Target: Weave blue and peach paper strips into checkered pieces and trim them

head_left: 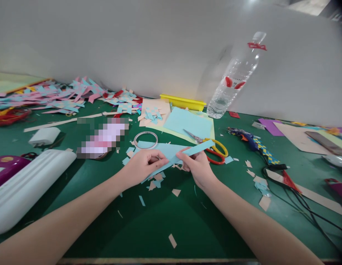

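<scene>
A light-blue paper strip runs slantwise between my two hands above the table. My left hand pinches its lower left part between thumb and fingers. Farther right, my right hand grips the same strip, and its upper end sticks out past the fingers. Beneath the hands lies a larger piece of light-blue paper, partly hidden by them. Scissors with yellow and red handles rest just beyond my right hand, blades pointing away to the left. A tape roll lies behind my left hand.
Paper scraps litter the green table. Behind stand a yellow tray and a clear bottle against the grey wall. Woven strips pile at back left; a long white case lies left. Black cables lie right.
</scene>
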Demonstrator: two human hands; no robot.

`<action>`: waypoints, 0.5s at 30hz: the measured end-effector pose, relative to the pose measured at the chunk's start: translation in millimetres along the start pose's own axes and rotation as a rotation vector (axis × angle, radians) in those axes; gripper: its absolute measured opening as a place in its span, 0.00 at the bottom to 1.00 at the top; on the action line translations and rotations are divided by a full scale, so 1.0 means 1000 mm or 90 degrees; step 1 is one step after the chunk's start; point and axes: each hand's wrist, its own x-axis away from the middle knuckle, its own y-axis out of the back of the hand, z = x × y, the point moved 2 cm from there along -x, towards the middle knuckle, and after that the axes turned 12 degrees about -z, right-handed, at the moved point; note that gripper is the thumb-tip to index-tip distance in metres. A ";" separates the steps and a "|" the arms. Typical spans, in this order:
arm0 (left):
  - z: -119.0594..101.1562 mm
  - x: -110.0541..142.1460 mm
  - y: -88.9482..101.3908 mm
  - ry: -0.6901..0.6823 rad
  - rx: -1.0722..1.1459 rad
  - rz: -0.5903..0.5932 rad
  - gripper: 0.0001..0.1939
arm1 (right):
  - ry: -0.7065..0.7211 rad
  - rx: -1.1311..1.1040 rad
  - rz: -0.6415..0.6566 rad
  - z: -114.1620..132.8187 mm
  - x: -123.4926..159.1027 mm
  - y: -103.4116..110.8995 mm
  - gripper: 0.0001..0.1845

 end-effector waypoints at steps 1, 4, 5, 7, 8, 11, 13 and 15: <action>0.000 0.000 0.002 0.004 0.004 -0.001 0.18 | -0.007 -0.017 -0.016 0.000 -0.002 0.001 0.13; 0.001 -0.001 0.008 0.004 0.005 -0.014 0.18 | -0.015 -0.047 -0.056 0.004 -0.009 0.007 0.13; 0.001 -0.002 0.011 0.002 0.002 -0.020 0.17 | -0.013 -0.055 -0.072 0.006 -0.012 0.009 0.14; 0.004 -0.004 0.015 0.002 -0.003 -0.041 0.17 | 0.003 -0.073 -0.118 0.009 -0.017 0.014 0.17; 0.006 -0.005 0.017 0.003 -0.004 -0.046 0.17 | 0.013 -0.082 -0.141 0.010 -0.020 0.017 0.18; 0.008 -0.007 0.018 0.002 -0.005 -0.044 0.17 | 0.029 -0.110 -0.183 0.013 -0.026 0.023 0.17; 0.008 -0.007 0.018 0.006 -0.005 -0.035 0.17 | 0.029 -0.113 -0.192 0.013 -0.027 0.025 0.17; 0.007 -0.007 0.016 0.012 0.002 -0.014 0.16 | 0.030 -0.112 -0.194 0.013 -0.028 0.025 0.16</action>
